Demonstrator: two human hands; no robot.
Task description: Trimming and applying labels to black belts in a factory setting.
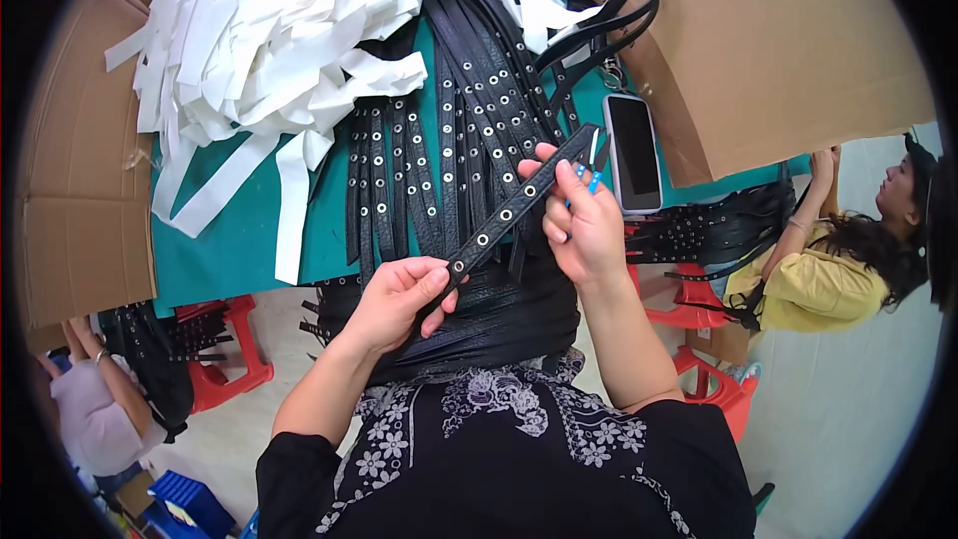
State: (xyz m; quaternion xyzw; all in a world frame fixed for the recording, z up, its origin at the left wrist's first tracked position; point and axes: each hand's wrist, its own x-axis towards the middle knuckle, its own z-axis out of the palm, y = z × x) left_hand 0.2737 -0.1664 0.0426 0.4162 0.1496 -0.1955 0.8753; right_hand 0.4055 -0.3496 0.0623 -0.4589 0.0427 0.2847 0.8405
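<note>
A black belt strap (pixel 505 215) with metal eyelets stretches slantwise between my two hands. My left hand (pixel 401 301) pinches it near its lower end, thumb on top. My right hand (pixel 584 225) holds the upper part between thumb and fingers. Tucked in that same hand is a small cutting tool with blue handles (pixel 595 181), probably thread snips, its blades pointing up beside the strap's tip. Beneath and beyond the hands, several more eyelet straps (pixel 429 195) lie side by side over the green table. A dark bundle of straps (pixel 509 314) rests across my lap.
White fabric strips (pixel 269 40) are heaped at the far left of the green table (pixel 225 269). A phone (pixel 634 155) lies right of my right hand. Cardboard boxes (pixel 85 160) flank both sides. Co-workers sit left and right, near red stools (pixel 235 354).
</note>
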